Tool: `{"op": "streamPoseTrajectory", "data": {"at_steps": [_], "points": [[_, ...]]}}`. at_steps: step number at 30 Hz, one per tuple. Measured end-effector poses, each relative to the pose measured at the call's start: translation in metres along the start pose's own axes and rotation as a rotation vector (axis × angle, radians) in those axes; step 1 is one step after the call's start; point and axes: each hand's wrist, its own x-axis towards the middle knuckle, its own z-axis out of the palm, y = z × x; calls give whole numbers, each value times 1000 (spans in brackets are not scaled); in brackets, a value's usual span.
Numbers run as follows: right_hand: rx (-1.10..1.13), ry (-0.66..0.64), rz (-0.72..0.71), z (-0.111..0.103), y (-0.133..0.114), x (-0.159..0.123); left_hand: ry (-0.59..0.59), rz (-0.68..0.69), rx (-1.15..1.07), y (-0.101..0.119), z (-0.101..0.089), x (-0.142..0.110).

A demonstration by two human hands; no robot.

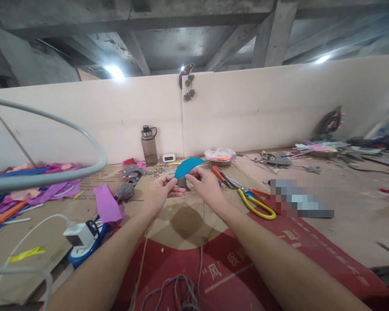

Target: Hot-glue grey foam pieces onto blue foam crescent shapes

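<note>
Between my hands is a flat blue curved piece (188, 167), raised above the table with its rounded edge up. My left hand (164, 190) pinches its lower left end, thumb and fingers closed. At its right side, my right hand (205, 183) is closed in a pinch on the piece's lower edge. A small grey patch (182, 182) shows under the blue, between the fingers. Grey yarn (201, 255) hangs down near my right hand to a loose tangle (181, 293) at the bottom. How the yarn meets the piece is hidden by my fingers.
Scissors with yellow and red handles (256, 205) and an orange cutter (218, 172) lie to the right. A grey yarn ball (125, 191), purple cloth (106, 204) and a power strip (81, 250) sit left. Behind stand a bottle (149, 149) and a bowl (222, 157).
</note>
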Motion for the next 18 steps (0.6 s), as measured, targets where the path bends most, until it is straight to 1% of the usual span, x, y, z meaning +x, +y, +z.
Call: {"op": "streamPoseTrajectory", "data": {"at_steps": [3, 6, 10, 14, 16, 18], "points": [[18, -57, 23, -1, -1, 2, 14, -26, -37, 0, 1, 0], [39, -28, 33, -2, -1, 3, -2, -54, -131, 0, 2, 1], [52, -10, 46, -3, -1, 3, -25, -51, -208, 0, 4, 1], [32, -14, 47, -1, -1, 2, 20, -50, -193, 1, 4, -1], [41, -27, 33, 2, 1, 1, 65, -41, -178, 2, 4, -2], [74, -70, 9, 4, 3, 0, 130, -22, -166, 2, 2, -1]]}}
